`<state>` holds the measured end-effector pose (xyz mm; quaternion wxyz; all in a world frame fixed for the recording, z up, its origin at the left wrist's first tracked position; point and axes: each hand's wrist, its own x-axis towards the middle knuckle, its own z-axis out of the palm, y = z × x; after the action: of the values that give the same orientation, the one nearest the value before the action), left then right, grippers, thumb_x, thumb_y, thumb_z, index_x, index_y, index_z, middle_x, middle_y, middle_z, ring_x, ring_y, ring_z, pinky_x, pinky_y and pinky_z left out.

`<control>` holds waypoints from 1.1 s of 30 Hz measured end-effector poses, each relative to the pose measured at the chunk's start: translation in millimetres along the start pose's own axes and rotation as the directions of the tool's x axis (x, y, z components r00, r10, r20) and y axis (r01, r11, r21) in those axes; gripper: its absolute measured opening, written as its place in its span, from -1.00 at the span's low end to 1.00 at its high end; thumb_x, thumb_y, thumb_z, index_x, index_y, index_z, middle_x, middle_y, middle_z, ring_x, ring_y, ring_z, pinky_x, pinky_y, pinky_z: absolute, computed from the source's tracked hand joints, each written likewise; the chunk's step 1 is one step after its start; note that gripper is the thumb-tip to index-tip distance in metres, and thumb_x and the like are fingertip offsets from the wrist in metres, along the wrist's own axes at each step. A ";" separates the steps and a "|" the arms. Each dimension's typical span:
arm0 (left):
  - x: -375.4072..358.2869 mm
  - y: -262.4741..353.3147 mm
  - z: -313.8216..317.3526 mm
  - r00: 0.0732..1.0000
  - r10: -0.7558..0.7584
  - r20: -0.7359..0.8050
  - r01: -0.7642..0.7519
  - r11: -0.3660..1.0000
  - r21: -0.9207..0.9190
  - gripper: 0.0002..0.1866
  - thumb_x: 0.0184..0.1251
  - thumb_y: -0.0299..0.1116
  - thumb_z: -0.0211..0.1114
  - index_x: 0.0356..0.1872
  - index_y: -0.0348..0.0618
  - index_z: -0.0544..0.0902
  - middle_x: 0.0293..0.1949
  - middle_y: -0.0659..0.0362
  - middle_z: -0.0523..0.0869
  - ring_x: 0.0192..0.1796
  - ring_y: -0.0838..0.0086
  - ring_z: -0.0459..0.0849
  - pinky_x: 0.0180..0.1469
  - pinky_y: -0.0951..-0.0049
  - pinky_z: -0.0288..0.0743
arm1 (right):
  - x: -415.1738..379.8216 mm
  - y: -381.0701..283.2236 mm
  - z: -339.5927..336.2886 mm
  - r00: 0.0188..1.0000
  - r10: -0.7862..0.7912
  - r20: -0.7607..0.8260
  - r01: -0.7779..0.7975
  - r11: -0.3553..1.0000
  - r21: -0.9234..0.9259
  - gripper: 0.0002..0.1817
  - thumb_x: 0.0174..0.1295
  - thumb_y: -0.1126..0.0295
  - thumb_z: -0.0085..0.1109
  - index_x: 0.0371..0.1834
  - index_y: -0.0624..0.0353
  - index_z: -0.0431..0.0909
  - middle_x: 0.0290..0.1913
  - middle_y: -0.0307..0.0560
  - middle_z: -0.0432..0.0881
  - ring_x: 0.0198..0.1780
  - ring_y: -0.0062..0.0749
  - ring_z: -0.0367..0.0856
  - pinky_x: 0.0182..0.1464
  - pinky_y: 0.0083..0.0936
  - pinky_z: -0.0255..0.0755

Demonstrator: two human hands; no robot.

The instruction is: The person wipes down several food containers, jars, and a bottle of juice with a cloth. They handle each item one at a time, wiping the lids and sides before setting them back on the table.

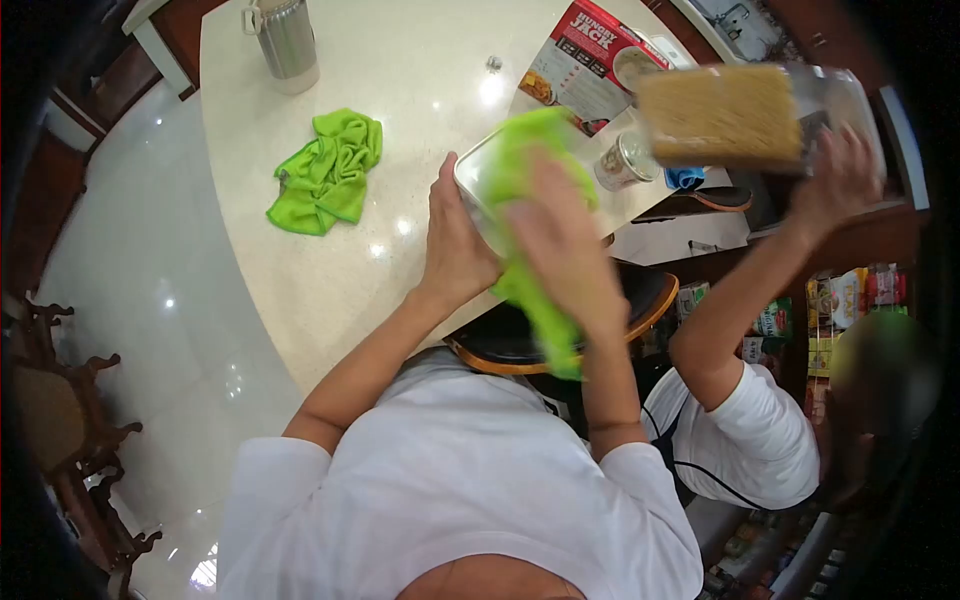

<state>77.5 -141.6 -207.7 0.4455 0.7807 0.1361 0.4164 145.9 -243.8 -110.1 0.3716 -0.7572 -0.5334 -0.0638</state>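
Note:
My left hand (pixel 455 245) grips the near left side of a white, shallow rectangular container (pixel 478 172) with rounded corners, tilted at the table's edge. Over its surface, my right hand (pixel 572 255) presses a bright green cloth (pixel 548 325); hand and cloth are smeared by motion. The cloth's lower end hangs down past my wrist, and it covers most of the container. To the left, a second green cloth (pixel 335 180) lies crumpled on the pale tabletop (pixel 400 80).
A steel flask (pixel 286 50) stands at the back left. Beyond my right hand are a red Hungry Jack box (pixel 590 60) and a patterned cup (pixel 622 162). At right, another person's hand (pixel 845 175) holds a clear container with yellow-brown contents (pixel 720 115). A dark stool (pixel 510 330) is below.

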 end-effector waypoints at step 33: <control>4.6 3.2 -5.9 0.997 0.077 0.003 -0.077 0.997 -0.004 0.18 -0.48 -0.31 0.62 0.31 -0.14 0.04 0.11 -0.09 0.30 0.17 -0.02 0.33 0.19 0.13 0.33 | 46.5 64.6 -19.8 0.958 -0.281 -0.047 0.248 0.904 -0.348 -0.86 0.04 0.50 0.22 -0.29 0.19 0.59 -0.23 -0.02 0.51 -0.18 -0.04 0.45 -0.10 -0.24 0.36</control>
<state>75.4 -137.3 -201.2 0.4308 0.7853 0.1045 0.4322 226.7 -230.9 -105.0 0.2490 -0.7262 -0.5939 -0.2407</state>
